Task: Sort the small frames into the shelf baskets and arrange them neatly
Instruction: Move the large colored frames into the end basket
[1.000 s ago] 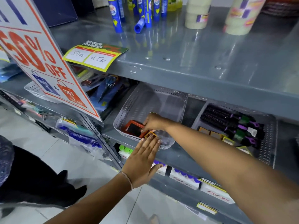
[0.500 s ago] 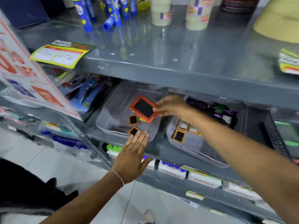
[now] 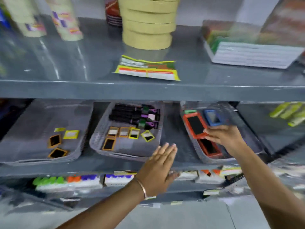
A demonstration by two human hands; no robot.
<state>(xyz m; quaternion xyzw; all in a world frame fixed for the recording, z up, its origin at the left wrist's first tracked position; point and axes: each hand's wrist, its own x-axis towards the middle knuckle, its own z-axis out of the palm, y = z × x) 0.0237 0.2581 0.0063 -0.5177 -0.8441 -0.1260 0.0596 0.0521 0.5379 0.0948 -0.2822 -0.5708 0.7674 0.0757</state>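
Three grey baskets sit on the middle shelf. My right hand [image 3: 222, 136] grips a red-framed slate [image 3: 195, 124] over the right basket [image 3: 212, 160], where another red frame [image 3: 209, 147], a blue frame [image 3: 212, 117] and a green one [image 3: 190, 111] lie. My left hand [image 3: 159, 167] hovers open, fingers together, in front of the shelf edge between the middle and right baskets. The middle basket [image 3: 115, 154] holds several small orange and yellow frames [image 3: 123, 132] and black markers [image 3: 132, 116]. The left basket [image 3: 41, 160] holds small orange frames [image 3: 54, 140] and yellow frames [image 3: 71, 134].
The upper shelf [image 3: 148, 90] carries stacked tape rolls [image 3: 146, 23], a price tag sheet [image 3: 146, 70] and a box [image 3: 252, 53] at the right. Below the baskets run rows of boxed goods [image 3: 115, 179]. Green items [image 3: 290, 114] lie at the far right. The view is motion-blurred.
The view has swung right. My right hand carried the red-framed slate from the left basket across to the right basket. My left hand moved right along the shelf edge.
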